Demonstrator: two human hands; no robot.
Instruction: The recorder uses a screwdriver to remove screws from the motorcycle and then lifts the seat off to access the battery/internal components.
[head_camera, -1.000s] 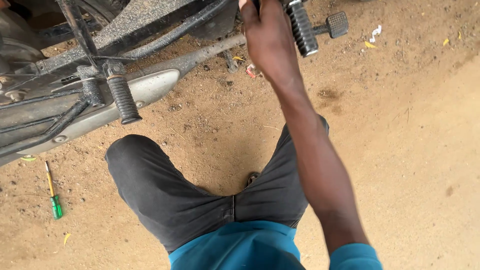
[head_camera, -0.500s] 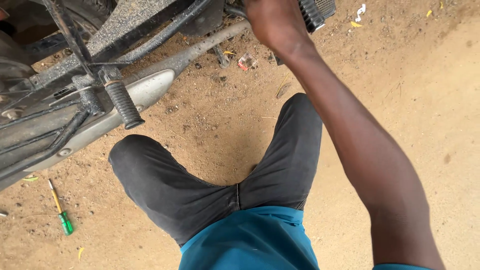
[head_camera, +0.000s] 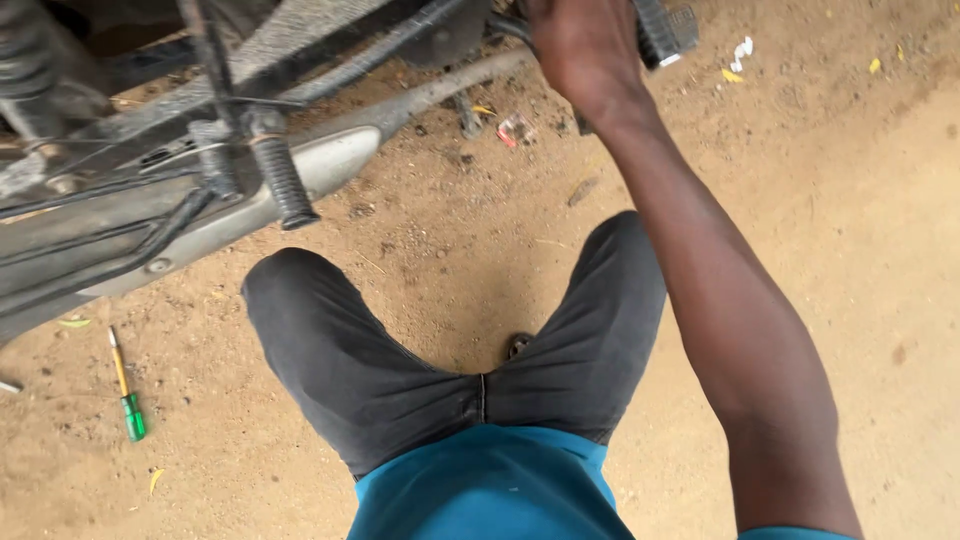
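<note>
Sandy ground (head_camera: 860, 250) lies under our squat. Our right hand (head_camera: 585, 50) reaches the motorcycle's footpeg (head_camera: 655, 30) at top; its fingers are hidden, grip unclear. Our left hand is out of view; a screwdriver (head_camera: 127, 395) lies well apart.

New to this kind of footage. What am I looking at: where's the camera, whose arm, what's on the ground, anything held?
There is one view, from a camera worn on a person's head, looking down at their own body. The person squats on sandy ground: the dark trousers and blue shirt are theirs. The right hand reaches up to the underside of a motorcycle, beside a ribbed black footpeg; the frame edge cuts off the fingers, so whether it grips anything cannot be told. The left hand is out of view. At left are the grey exhaust pipe and a second footpeg. A green-handled screwdriver lies loose on the dirt, with small bits of litter near the bike.
</note>
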